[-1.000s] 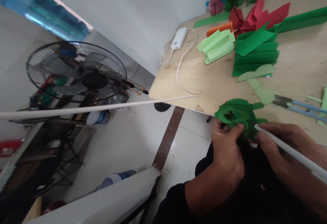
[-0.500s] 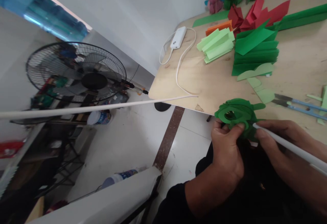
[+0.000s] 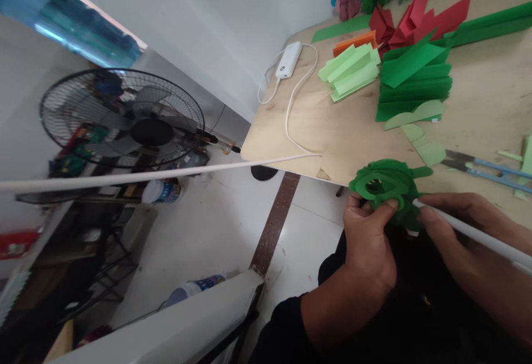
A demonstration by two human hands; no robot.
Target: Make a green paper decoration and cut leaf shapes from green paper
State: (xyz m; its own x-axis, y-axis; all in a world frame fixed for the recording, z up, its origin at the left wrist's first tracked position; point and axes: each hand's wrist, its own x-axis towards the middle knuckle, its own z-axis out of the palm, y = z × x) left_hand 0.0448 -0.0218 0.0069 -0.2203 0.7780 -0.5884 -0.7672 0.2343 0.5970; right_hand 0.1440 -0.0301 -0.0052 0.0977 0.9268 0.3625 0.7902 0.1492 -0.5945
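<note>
Tub (image 3: 160, 191) contents hidden; left hand (image 3: 369, 236) pinches green papercraft (image 3: 398, 177), right hand (image 3: 477, 211) grips white stick (image 3: 469, 231)

The bench (image 3: 299, 114) beyond the left grip (image 3: 369, 236) is softly lit. Pale glare is thrown on the floor (image 3: 224, 231) to its left. Nearer than both grips, detail is swallowed by black clothing (image 3: 415, 303). Far left, the fan (image 3: 152, 131) is softened and stretched.
</note>
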